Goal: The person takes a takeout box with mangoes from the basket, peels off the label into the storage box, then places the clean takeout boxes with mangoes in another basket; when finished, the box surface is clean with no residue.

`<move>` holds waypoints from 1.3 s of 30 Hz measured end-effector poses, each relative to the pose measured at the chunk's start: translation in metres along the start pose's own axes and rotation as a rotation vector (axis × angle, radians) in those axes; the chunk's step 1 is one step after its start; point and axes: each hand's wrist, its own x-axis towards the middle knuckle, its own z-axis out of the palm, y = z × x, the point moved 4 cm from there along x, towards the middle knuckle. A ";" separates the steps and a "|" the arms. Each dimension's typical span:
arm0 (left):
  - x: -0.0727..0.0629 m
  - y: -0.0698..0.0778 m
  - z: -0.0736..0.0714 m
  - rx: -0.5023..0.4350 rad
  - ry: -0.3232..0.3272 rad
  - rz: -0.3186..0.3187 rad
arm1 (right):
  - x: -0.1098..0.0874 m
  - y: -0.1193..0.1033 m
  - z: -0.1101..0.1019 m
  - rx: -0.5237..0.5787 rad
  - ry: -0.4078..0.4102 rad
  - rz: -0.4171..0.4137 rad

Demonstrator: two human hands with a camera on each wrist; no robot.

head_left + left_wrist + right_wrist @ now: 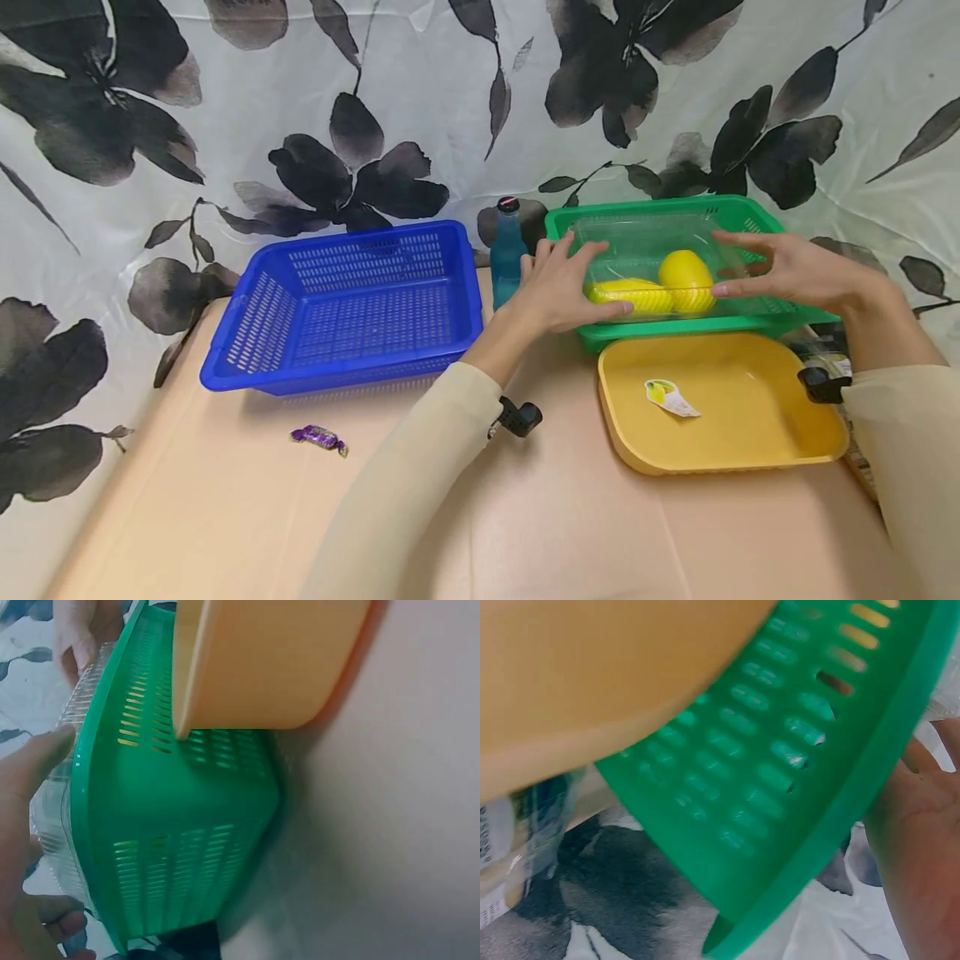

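In the head view, a clear plastic container (645,237) sits at the top of the green basket (757,218). Two yellow fruits, one rounded like a lemon (685,271) and one lying lower (630,293), show through its clear wall. My left hand (558,283) holds the container's left end, fingers spread and thumb along the near side. At the right end my right hand (787,267) grips with thumb and fingers. From the left wrist, the left thumb (37,757) lies against the clear plastic above the basket's rim. The right wrist view mostly shows the basket's slotted wall (772,757).
A yellow tray (720,450) holding a lemon-picture label (671,397) stands in front of the green basket. Left are a blue bottle (506,254) and a blue basket (345,362). A purple wrapped candy (320,437) lies nearer. Packaged goods (517,840) sit beside the tray.
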 end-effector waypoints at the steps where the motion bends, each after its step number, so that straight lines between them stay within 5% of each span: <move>1: 0.001 0.000 0.001 -0.002 -0.009 -0.005 | 0.000 0.002 0.001 0.001 -0.003 0.003; 10: 0.000 -0.003 0.025 0.003 -0.106 0.001 | 0.007 0.015 0.024 0.016 -0.041 0.035; 18: 0.006 -0.005 0.027 -0.026 -0.135 -0.002 | 0.012 0.016 0.020 -0.096 -0.061 0.059; 25: 0.003 -0.009 0.022 -0.088 -0.121 0.063 | 0.011 0.011 0.020 -0.107 -0.091 0.080; 32: -0.015 -0.020 0.010 -0.103 -0.083 0.149 | 0.008 -0.013 0.021 -0.139 -0.124 0.035; 39: -0.037 -0.016 -0.014 -0.054 -0.099 0.289 | -0.016 -0.039 0.009 -0.183 -0.108 -0.002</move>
